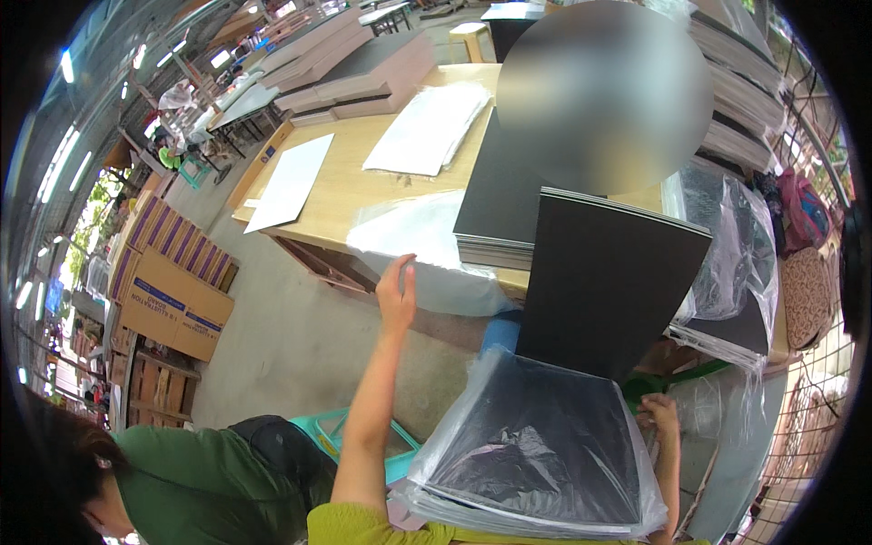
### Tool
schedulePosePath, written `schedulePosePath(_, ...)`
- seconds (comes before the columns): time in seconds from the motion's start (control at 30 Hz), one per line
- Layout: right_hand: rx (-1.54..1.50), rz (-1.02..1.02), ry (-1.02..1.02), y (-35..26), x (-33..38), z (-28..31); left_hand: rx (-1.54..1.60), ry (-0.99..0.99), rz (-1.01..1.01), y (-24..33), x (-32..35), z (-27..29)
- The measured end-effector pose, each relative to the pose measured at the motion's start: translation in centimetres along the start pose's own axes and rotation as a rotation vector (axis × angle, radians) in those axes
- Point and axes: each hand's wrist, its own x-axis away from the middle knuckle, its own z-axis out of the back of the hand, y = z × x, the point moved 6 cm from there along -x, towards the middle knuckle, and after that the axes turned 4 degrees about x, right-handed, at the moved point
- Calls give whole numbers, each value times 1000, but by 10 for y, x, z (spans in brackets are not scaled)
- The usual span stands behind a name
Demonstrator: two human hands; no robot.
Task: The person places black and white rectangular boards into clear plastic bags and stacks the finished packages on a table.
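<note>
Black boards (607,286) upright; left hand (397,297) unclenched near plastic (409,225) (right hand (662,418): can't tell grip).

We were in a big workshop, like a small factory. We saw long bright lights (66,66) at the upper left, a hard grey floor (300,341), and big cardboard boxes (177,307) piled on the left. Thick stacks of boards (363,71) filled the top, and black boards (500,191) sat on a wooden work table (350,195) in the middle.
</note>
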Motion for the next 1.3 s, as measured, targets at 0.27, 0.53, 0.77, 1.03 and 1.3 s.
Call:
schedulePosePath(0.27, 312, 434, -265, -151, 79, -11, -820, -26, 265, -108, -109, 46)
schedulePosePath(0.53, 933, 908, -466, -305, 184, -95, -775, 88, 106, -45, -131, 62)
schedulePosePath(0.77, 933, 1318, -676, -406, 182, -234, -23, -142, 364, -19, -145, 67)
schedulePosePath(1.03, 654, 1474, -292, -460, 88, -399, 151, 31, 152, 26, -147, 74)
schedulePosePath(1.3, 459, 1397, -348, -479, 72, -447, 252, 51, -10, 45, -141, 63)
